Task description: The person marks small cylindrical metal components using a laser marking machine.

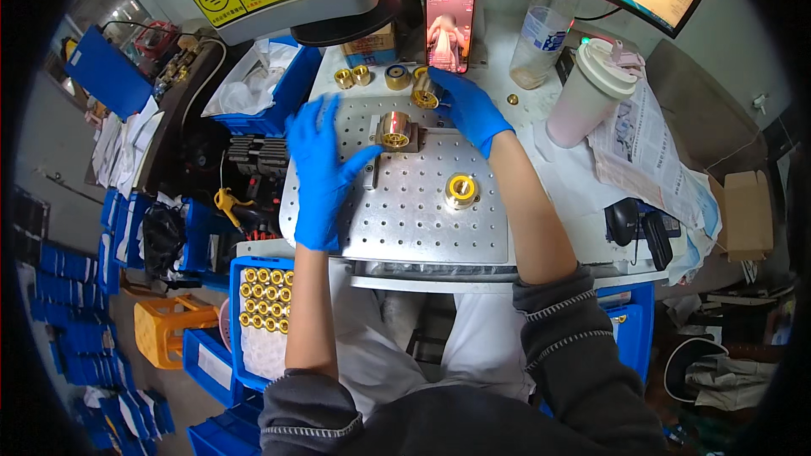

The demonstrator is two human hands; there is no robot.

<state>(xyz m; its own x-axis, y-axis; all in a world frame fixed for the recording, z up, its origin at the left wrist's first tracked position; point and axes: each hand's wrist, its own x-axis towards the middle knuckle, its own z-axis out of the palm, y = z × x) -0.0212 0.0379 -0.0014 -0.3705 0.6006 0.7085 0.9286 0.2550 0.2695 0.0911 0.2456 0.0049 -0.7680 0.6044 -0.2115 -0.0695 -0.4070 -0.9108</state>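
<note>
Both my hands wear blue gloves. My left hand (321, 165) is over the left side of a perforated metal plate (380, 232), its fingers spread and holding nothing. My right hand (470, 108) reaches to the plate's far edge, with its fingers closed around a round brass fitting (425, 96). Between the hands, a second brass-and-steel fitting (395, 130) rests at a small metal block fixture (409, 140). A yellow-rimmed ring fitting (461, 191) lies on the right part of the plate. Part of my right hand's grip is hidden behind its fingers.
Beyond the plate are two brass rings (352, 77), a dark-rimmed ring (397, 77) and a propped phone (448, 32). A machine head (351, 27) overhangs them. A bottle (541, 38) and a lidded cup (587, 97) stand right. A blue tray (237, 321) holds several brass fittings.
</note>
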